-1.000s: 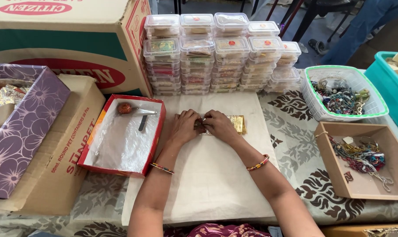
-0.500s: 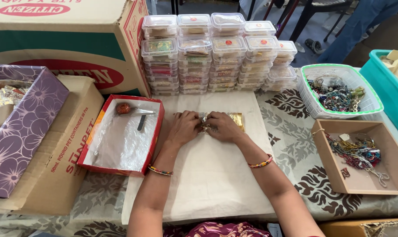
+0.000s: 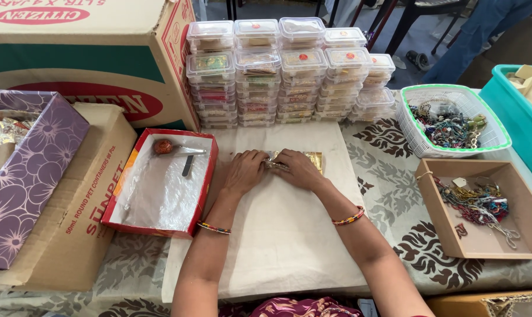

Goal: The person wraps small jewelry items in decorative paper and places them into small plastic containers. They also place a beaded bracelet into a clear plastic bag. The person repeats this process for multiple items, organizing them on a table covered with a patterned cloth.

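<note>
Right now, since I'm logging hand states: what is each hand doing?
Left hand: closed on the small gold packet.
Right hand: closed on the same packet, beside the left.

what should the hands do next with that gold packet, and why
Probably keep pressing and finish folding the gold packet: both the left hand and right hand rest on it together on the white cloth, its right end uncovered.

Your hands meet on the cloth (image 3: 278, 235); tray (image 3: 160, 182) to the left, stacked containers (image 3: 283, 70) behind, basket (image 3: 453, 120) right.
</note>
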